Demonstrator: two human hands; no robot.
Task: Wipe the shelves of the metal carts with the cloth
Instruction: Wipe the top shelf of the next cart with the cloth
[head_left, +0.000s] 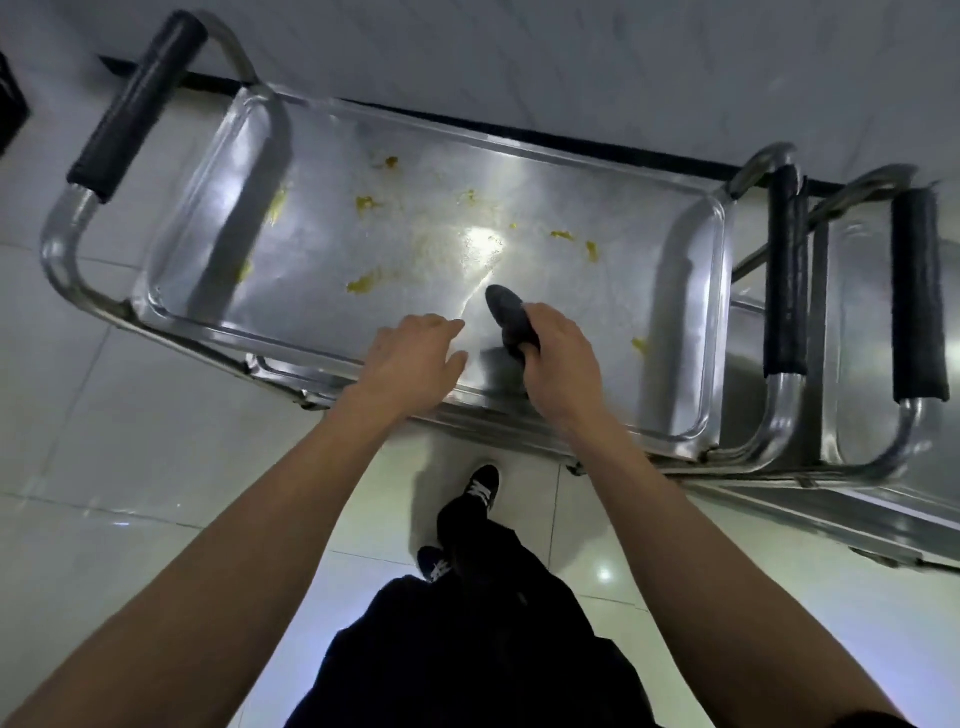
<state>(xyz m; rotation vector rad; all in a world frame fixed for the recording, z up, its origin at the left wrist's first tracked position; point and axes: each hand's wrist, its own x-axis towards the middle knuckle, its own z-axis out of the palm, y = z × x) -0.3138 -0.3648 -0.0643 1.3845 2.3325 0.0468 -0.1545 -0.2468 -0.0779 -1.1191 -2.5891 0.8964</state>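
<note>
No legible writing; cloth (508, 318) in right hand (558, 358)

Two carts side by side against a wall.
On the left cart's top shelf (322, 291), smears (363, 283) lie scattered; both hands (415, 353) hover at its near edge, cloth (511, 319) in the right.

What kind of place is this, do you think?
Probably a canteen or commercial kitchen's service area: two steel carts with padded handles parked on a glossy tiled floor, the top shelf smeared with yellow food residue.
</note>
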